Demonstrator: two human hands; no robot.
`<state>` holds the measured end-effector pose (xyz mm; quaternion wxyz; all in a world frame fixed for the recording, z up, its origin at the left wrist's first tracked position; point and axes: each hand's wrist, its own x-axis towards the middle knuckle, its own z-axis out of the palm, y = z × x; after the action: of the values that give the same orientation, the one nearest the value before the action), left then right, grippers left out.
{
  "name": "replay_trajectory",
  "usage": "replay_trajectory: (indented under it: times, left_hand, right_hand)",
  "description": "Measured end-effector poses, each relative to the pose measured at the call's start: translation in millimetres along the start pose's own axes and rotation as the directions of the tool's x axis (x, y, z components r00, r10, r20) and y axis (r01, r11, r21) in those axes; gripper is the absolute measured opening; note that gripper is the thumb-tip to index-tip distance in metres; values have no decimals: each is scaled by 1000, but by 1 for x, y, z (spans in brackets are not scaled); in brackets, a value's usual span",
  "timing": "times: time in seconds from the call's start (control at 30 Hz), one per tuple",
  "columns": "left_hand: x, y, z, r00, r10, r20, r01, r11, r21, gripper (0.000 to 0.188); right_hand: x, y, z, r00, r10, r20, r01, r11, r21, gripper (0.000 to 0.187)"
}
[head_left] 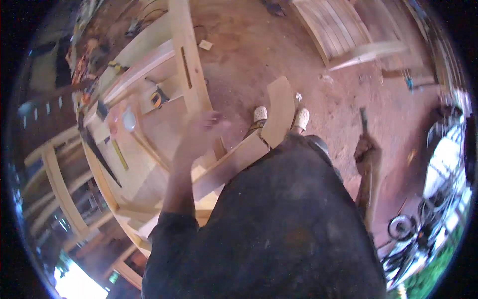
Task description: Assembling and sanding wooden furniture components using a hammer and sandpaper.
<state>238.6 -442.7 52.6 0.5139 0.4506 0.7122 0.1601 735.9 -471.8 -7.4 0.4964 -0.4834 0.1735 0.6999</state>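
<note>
We hold a chisel point(364, 119) clamped in our right hand point(367, 149), left hand point(199, 137) open over the wooden frame point(149, 149); the curved board point(279, 109) leans loose, not yet fitted.

At the left of the frame, a pale wooden bench point(149, 164) carries a handsaw point(97, 152), a tape measure point(158, 98) and a long slotted plank point(188, 65).
</note>
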Motion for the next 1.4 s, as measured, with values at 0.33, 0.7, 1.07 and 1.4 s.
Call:
replay_trajectory:
  times: [0.33,0.7,1.07,1.4]
  left_hand:
    - [-75,29,56,785,109,-610,-28,990,141,22]
    - [-151,74,142,634,223,-740,-266,962,62,13]
    - [-167,250,119,191,888,-419,-786,-117,-607,49]
    - [-169,261,99,318,939,129,-471,275,-838,48]
  right_hand:
    - [80,9,-1,972,152,182,-60,901,-430,22]
    - [107,-30,109,839,372,397,-49,778,-626,19]
    - [101,-21,87,892,265,367,76,711,-699,13]
    - [98,-22,82,899,274,342,86,655,-751,15]
